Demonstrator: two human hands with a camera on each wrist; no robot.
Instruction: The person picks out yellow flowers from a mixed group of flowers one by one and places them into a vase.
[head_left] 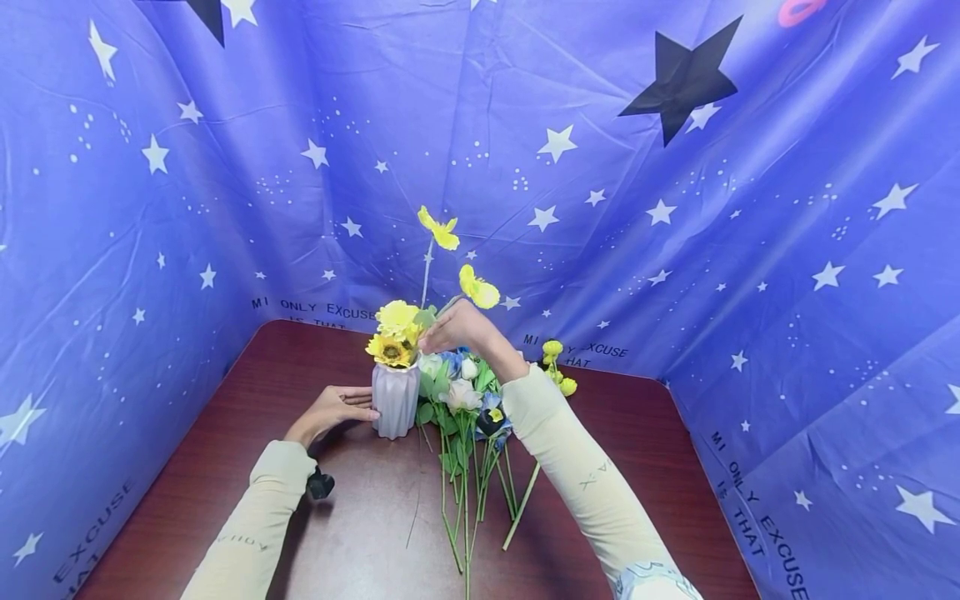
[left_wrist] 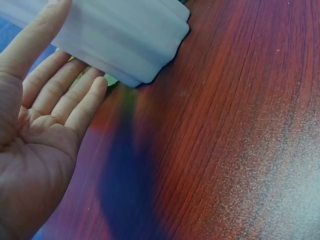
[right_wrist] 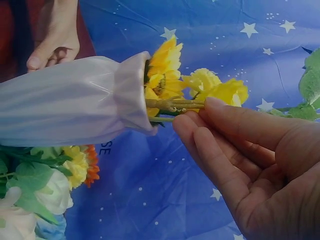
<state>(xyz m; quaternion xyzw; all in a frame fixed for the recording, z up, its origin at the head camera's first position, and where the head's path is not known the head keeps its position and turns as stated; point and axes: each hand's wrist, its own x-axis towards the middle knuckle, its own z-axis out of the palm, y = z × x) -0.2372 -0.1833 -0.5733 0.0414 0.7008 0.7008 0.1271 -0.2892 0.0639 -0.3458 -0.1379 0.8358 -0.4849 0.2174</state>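
Observation:
A pale lilac fluted vase [head_left: 395, 404] stands upright on the table. My left hand [head_left: 336, 410] is at its left side, thumb and fairly straight fingers touching it, palm away from the wall. A sunflower [right_wrist: 167, 57] and a yellow bloom [head_left: 397, 317] show at the vase's mouth. My right hand [head_left: 459, 327] is above and right of the mouth. Between thumb and fingers it pinches the thin stems [right_wrist: 182, 104] of yellow flowers, their lower ends at the opening. Two yellow blooms rise above this hand, an upper one [head_left: 438, 227] and a lower one [head_left: 478, 287].
Right of the vase lies a pile of artificial flowers, with white blooms [head_left: 461, 395], blue petals and long green stems [head_left: 467, 517] toward me. More yellow flowers [head_left: 553, 350] lie beyond my right forearm. A small black object [head_left: 320, 484] is by my left wrist. Starry blue cloth [head_left: 480, 183] surrounds the table.

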